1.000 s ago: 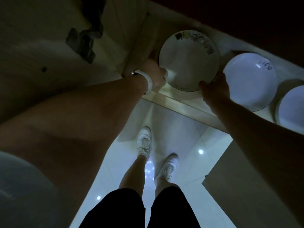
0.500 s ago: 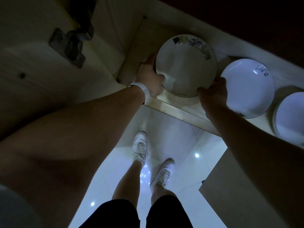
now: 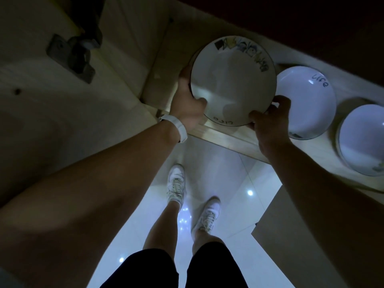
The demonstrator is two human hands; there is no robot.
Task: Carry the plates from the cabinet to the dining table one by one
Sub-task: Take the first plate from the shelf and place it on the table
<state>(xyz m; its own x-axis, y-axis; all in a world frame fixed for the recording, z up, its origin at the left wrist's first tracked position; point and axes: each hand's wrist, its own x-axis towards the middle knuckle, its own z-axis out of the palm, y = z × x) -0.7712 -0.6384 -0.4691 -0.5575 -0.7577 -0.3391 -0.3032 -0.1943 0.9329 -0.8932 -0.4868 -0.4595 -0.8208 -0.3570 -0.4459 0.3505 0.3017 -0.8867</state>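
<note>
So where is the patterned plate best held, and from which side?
Hold the patterned plate by its rim, at opposite sides, from the shelf front, as the left hand and right hand do. It is wide and shallow; the next plate sits close on its right.

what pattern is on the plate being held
White plate, thin dark edge, colourful blocky motifs along its far rim; head view.

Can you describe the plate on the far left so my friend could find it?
Find the pale wooden cabinet shelf above the white floor; three white plates line up along it. The leftmost plate has a band of colourful blocky drawings along its far rim, where the middle plate has only handwriting.
</note>
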